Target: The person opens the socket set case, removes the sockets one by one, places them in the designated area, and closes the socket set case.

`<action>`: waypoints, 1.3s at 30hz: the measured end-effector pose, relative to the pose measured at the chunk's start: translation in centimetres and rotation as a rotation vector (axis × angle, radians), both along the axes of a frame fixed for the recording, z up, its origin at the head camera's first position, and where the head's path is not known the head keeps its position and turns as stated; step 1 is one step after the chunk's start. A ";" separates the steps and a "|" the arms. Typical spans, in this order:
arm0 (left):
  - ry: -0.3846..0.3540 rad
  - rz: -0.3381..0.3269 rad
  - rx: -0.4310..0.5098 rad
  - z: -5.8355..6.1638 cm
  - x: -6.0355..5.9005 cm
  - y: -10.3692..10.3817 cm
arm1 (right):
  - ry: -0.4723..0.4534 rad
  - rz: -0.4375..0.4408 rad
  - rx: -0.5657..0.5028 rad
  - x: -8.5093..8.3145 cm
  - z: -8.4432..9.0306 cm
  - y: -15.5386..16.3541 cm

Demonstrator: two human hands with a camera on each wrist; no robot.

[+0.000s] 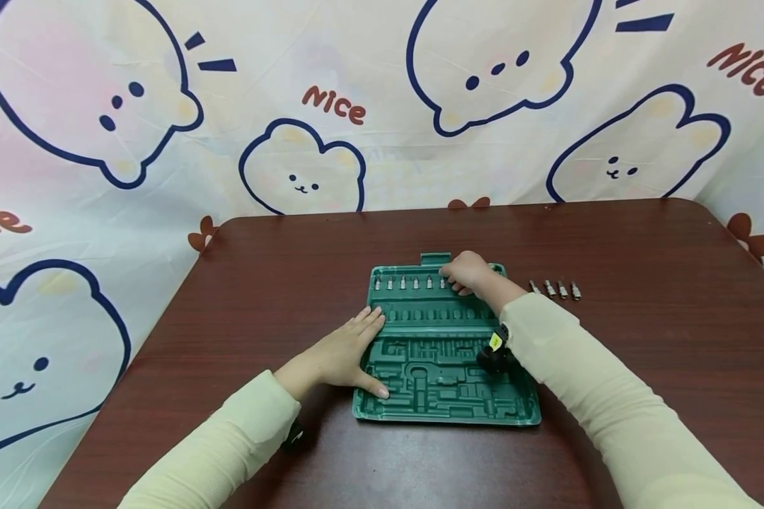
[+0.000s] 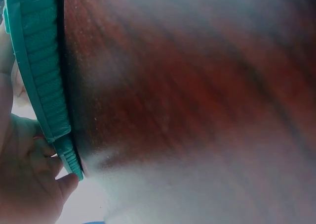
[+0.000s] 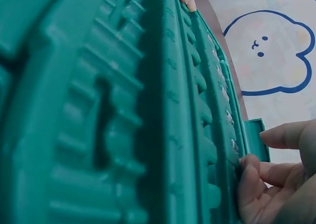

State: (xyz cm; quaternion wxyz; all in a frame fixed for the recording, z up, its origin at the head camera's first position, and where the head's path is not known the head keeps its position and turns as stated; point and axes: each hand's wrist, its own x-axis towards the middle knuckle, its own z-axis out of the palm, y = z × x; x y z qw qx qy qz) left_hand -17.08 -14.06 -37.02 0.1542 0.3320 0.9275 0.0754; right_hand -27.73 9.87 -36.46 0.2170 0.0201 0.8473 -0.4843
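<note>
A green moulded tool case (image 1: 446,417) lies opened flat on the table. My left hand (image 1: 346,350) rests along its left edge, fingers spread and the thumb over the lower tray; the left wrist view shows this hand (image 2: 29,184) beside the case's side wall (image 2: 42,70). My right hand (image 1: 474,274) is over the upper row, its fingertips right at the last of several silver bit sockets (image 1: 416,283) seated there. In the right wrist view the index finger (image 3: 284,135) reaches to the latch tab (image 3: 256,139), apart from the thumb, with nothing visible between them.
Several more bit sockets (image 1: 563,290) lie on the brown table (image 1: 280,283) to the right of the case. A cloth with bear drawings (image 1: 382,162) hangs behind the table. The right forearm (image 1: 586,367) crosses over the case's right side.
</note>
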 end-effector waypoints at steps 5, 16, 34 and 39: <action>-0.005 0.003 -0.003 0.0 -0.1 0.0 | -0.027 0.009 -0.015 0.0 0.3 -0.1; -0.005 0.006 -0.003 -0.3 -0.2 -0.2 | -0.077 -0.045 -0.131 0.1 0.6 -0.7; 0.009 0.011 0.000 -0.3 -0.2 0.0 | -0.072 -0.023 -0.185 0.1 0.0 0.6; 0.003 0.012 0.005 -0.3 -0.2 0.0 | -0.047 -0.027 -0.202 0.1 -0.2 0.7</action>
